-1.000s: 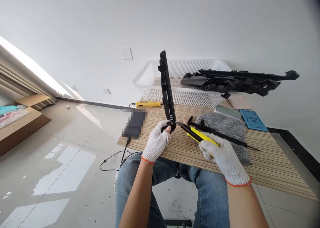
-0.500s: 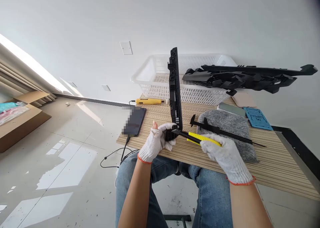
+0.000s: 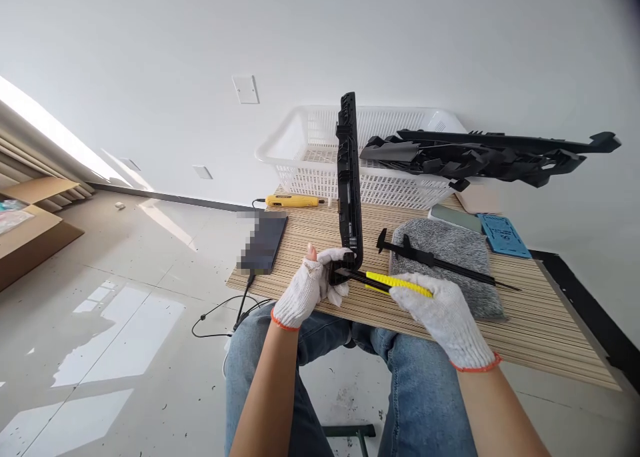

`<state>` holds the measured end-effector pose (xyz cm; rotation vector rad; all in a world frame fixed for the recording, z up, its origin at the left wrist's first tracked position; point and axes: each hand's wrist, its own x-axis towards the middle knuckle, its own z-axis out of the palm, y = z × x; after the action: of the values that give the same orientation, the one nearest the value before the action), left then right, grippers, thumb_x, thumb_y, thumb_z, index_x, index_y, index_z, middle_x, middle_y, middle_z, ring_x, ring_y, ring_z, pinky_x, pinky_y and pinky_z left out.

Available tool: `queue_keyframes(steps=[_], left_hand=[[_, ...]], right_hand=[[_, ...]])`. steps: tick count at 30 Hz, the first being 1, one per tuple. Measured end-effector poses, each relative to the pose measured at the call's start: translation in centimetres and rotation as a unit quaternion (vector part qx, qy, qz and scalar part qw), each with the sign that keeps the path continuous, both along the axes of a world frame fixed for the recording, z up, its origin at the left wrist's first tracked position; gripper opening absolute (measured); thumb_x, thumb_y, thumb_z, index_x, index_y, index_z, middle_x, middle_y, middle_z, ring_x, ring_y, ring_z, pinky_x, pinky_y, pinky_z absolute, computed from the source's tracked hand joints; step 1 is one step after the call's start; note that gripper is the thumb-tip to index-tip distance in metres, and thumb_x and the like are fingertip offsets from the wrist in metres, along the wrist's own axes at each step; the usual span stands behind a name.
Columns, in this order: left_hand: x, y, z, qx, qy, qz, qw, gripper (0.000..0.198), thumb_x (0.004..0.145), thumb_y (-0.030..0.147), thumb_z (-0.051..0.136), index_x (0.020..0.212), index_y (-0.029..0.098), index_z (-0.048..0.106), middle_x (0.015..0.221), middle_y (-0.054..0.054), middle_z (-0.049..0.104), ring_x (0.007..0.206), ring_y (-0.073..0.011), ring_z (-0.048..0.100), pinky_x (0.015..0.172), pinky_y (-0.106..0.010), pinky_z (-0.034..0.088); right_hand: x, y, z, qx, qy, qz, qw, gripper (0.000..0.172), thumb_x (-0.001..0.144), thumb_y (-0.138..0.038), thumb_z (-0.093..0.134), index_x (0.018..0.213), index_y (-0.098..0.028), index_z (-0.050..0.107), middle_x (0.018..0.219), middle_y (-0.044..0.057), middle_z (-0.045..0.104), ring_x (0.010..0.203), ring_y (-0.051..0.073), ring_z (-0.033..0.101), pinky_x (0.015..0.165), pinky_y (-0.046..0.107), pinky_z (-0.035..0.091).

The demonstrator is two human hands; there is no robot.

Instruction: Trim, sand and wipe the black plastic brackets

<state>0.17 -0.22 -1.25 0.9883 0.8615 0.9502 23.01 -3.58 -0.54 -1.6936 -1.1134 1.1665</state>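
A long black plastic part (image 3: 350, 183) stands nearly upright over the table, its lower end gripped by my gloved left hand (image 3: 311, 285). My right hand (image 3: 437, 310), also gloved, is closed round a yellow and black utility knife (image 3: 400, 283). The knife's tip meets the lower end of the part, beside my left fingers; the exact contact is too small to tell. Just beyond my right hand, black calipers (image 3: 433, 259) lie across a folded grey cloth (image 3: 467, 293).
Several black parts (image 3: 480, 157) rest across a white basket (image 3: 285, 151) at the back. A yellow rotary tool (image 3: 294, 201) and a dark tablet (image 3: 265, 243) lie left on the striped table (image 3: 545, 337). A blue card (image 3: 505, 235) lies right.
The knife and my right hand have moved slightly left and down along the lower end of the part. The whole view has shifted a little. Both hands keep their hold.
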Motion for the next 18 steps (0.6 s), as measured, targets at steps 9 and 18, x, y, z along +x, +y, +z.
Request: queue_keyframes(steps=[9, 18], left_hand=[[0.17, -0.28, 0.24, 0.005, 0.023, 0.018, 1.000, 0.098, 0.084, 0.092, 0.024, 0.122, 0.011, 0.064, 0.060, -0.004, 0.064, 0.041, -0.0127, 0.052, 0.040, -0.024, 0.033], [0.01, -0.34, 0.22, 0.002, 0.015, 0.012, 1.000, 0.092, 0.086, 0.090, 0.026, 0.119, 0.012, 0.063, 0.060, -0.003, 0.063, 0.044, -0.0124, 0.053, 0.041, -0.022, 0.033]], right_hand=[[0.04, -0.14, -0.24, 0.034, 0.043, -0.055, 0.997, 0.041, 0.066, -0.050, 0.079, 0.087, -0.014, 0.076, 0.053, 0.000, 0.056, 0.046, 0.010, 0.042, 0.040, 0.024, 0.033], [-0.38, -0.17, 0.13, 0.032, 0.049, -0.063, 0.996, 0.043, 0.069, -0.050, 0.077, 0.091, -0.014, 0.076, 0.055, 0.000, 0.057, 0.046, 0.011, 0.043, 0.041, 0.024, 0.035]])
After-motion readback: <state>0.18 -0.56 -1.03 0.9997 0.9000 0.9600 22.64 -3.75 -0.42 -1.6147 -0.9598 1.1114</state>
